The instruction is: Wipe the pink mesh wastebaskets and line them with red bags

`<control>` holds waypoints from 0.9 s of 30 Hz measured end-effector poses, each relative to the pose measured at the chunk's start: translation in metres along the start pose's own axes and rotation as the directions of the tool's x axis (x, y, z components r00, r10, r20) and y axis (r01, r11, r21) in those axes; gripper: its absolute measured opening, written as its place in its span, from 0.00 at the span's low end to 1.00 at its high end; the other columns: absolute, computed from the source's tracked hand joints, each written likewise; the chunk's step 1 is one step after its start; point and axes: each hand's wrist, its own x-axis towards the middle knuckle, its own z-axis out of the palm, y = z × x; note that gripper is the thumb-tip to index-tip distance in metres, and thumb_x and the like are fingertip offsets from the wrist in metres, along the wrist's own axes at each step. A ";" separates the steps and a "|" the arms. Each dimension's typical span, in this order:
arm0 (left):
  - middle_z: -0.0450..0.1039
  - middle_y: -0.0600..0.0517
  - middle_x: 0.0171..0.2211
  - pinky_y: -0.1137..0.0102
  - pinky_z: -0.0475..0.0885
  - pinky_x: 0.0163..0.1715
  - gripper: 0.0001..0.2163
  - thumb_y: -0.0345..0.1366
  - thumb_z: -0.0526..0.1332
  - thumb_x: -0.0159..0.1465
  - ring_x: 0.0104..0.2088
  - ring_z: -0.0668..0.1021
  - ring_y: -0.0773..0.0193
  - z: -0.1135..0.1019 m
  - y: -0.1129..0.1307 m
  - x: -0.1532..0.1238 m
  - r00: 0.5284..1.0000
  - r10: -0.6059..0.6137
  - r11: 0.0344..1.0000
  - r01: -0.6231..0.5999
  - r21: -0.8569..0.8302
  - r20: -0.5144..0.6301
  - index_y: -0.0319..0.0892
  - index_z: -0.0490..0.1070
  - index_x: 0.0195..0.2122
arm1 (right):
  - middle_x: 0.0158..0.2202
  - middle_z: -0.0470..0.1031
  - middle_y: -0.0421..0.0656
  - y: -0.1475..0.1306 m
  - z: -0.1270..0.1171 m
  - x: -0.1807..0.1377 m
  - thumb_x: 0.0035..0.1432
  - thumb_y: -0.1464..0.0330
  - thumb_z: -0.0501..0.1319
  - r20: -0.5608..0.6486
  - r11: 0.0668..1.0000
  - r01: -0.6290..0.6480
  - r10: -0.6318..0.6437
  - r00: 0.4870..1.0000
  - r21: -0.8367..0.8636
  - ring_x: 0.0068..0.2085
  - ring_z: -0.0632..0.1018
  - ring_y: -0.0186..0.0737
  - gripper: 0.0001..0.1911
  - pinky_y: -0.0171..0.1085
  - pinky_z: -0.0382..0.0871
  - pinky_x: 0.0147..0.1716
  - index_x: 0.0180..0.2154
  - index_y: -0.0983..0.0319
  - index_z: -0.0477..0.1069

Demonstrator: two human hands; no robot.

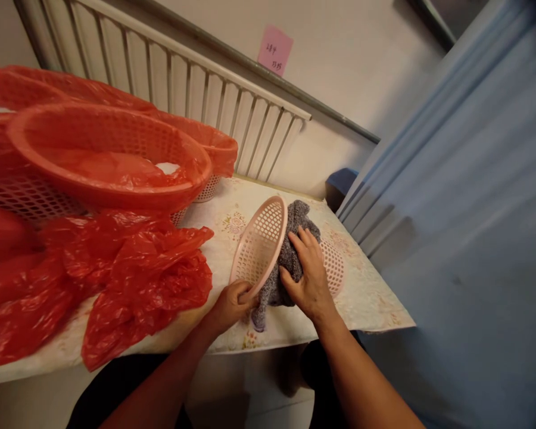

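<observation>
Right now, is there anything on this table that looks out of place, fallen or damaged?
Only the pale pink basket in the left hand stands out: it is tilted rather than upright, beside the grey cloth. Being held, it may be tilted deliberately. I see no spill or clear damage.

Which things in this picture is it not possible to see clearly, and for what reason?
In the head view:
Basket: the cloth hides whether the mesh piece beyond is part of it.
Left hand: some fingers are hidden behind the basket.
Note: its writing is too small to read surely.
White thing: red plastic hides part of it.
Dark thing: the curtain hides its right side.
</observation>
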 end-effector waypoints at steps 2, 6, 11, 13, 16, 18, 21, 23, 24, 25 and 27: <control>0.73 0.52 0.33 0.71 0.65 0.37 0.09 0.40 0.59 0.59 0.36 0.73 0.62 0.000 -0.003 0.002 1.000 0.019 0.997 -0.019 0.071 0.001 0.40 0.72 0.33 | 0.64 0.54 0.47 0.007 -0.001 0.000 0.51 0.73 0.57 0.030 1.000 -0.011 0.011 0.999 0.013 0.65 0.53 0.48 0.34 0.55 0.50 0.62 0.60 0.59 0.55; 0.70 0.53 0.26 0.72 0.63 0.31 0.13 0.41 0.55 0.63 0.29 0.71 0.64 0.000 -0.011 0.004 0.999 0.028 0.979 -0.032 0.200 0.026 0.40 0.69 0.25 | 0.62 0.58 0.47 0.018 0.000 -0.006 0.49 0.79 0.53 -0.004 0.998 -0.046 0.046 0.999 0.041 0.64 0.58 0.43 0.33 0.51 0.52 0.63 0.58 0.61 0.59; 0.68 0.54 0.27 0.72 0.62 0.30 0.13 0.41 0.55 0.61 0.30 0.70 0.65 0.003 -0.017 0.005 1.000 0.022 0.980 -0.026 0.199 0.022 0.40 0.66 0.24 | 0.58 0.65 0.50 0.062 0.002 -0.027 0.50 0.77 0.53 -0.090 0.989 -0.132 0.127 0.988 -0.060 0.61 0.64 0.43 0.28 0.49 0.57 0.61 0.55 0.63 0.65; 0.66 0.55 0.26 0.73 0.62 0.30 0.12 0.40 0.56 0.61 0.29 0.69 0.65 0.005 -0.017 0.006 1.000 0.017 0.984 -0.020 0.177 0.018 0.41 0.65 0.23 | 0.57 0.67 0.51 0.087 0.000 -0.041 0.51 0.75 0.54 -0.141 0.967 -0.230 0.214 0.966 -0.107 0.59 0.66 0.45 0.26 0.50 0.59 0.59 0.54 0.64 0.66; 0.63 0.56 0.24 0.73 0.61 0.29 0.12 0.38 0.56 0.60 0.28 0.68 0.66 0.009 -0.015 0.006 1.000 0.027 0.987 -0.028 0.156 0.007 0.40 0.62 0.21 | 0.55 0.69 0.52 0.118 -0.005 -0.064 0.49 0.73 0.55 -0.214 0.904 -0.401 0.367 0.905 -0.147 0.57 0.69 0.48 0.26 0.51 0.61 0.58 0.52 0.65 0.68; 0.63 0.56 0.24 0.73 0.61 0.29 0.12 0.38 0.57 0.59 0.28 0.68 0.66 0.011 -0.012 0.006 0.999 0.039 0.990 -0.041 0.137 0.014 0.40 0.61 0.20 | 0.54 0.70 0.51 0.126 -0.006 -0.074 0.48 0.73 0.54 -0.249 0.866 -0.480 0.439 0.863 -0.141 0.56 0.70 0.48 0.27 0.50 0.62 0.57 0.52 0.65 0.68; 0.64 0.55 0.25 0.72 0.62 0.31 0.10 0.37 0.57 0.59 0.30 0.68 0.65 0.010 -0.009 0.004 0.999 0.038 0.993 -0.041 0.107 0.027 0.40 0.64 0.22 | 0.54 0.70 0.50 0.119 -0.005 -0.076 0.47 0.74 0.53 -0.288 0.849 -0.521 0.479 0.830 -0.090 0.55 0.70 0.48 0.28 0.50 0.61 0.57 0.53 0.65 0.67; 0.66 0.55 0.26 0.71 0.64 0.33 0.09 0.38 0.57 0.60 0.31 0.69 0.65 0.009 -0.007 0.002 0.999 0.028 0.996 -0.031 0.089 0.024 0.40 0.67 0.24 | 0.55 0.69 0.50 0.103 -0.002 -0.069 0.48 0.74 0.53 -0.303 0.865 -0.499 0.464 0.832 -0.045 0.56 0.69 0.47 0.28 0.51 0.60 0.58 0.53 0.64 0.67; 0.67 0.54 0.27 0.71 0.64 0.34 0.09 0.38 0.57 0.60 0.31 0.70 0.65 0.008 -0.007 0.001 0.999 0.025 0.997 -0.027 0.079 0.021 0.40 0.68 0.25 | 0.56 0.68 0.49 0.092 -0.001 -0.064 0.48 0.74 0.53 -0.300 0.882 -0.471 0.443 0.845 -0.024 0.57 0.68 0.47 0.28 0.52 0.59 0.59 0.53 0.64 0.67; 0.68 0.54 0.28 0.71 0.65 0.34 0.10 0.39 0.57 0.60 0.31 0.70 0.64 0.007 -0.006 0.000 1.000 0.023 0.997 -0.024 0.068 0.017 0.40 0.69 0.26 | 0.56 0.67 0.49 0.080 0.001 -0.059 0.48 0.75 0.53 -0.289 0.902 -0.432 0.412 0.864 -0.006 0.58 0.68 0.47 0.28 0.52 0.58 0.60 0.54 0.63 0.67; 0.68 0.53 0.27 0.71 0.65 0.33 0.11 0.40 0.57 0.61 0.31 0.70 0.65 0.006 -0.004 0.000 1.000 0.026 0.998 -0.027 0.052 0.006 0.39 0.70 0.26 | 0.58 0.65 0.48 0.051 0.004 -0.047 0.49 0.76 0.53 -0.240 0.945 -0.327 0.324 0.915 0.027 0.60 0.65 0.46 0.28 0.53 0.56 0.61 0.54 0.62 0.66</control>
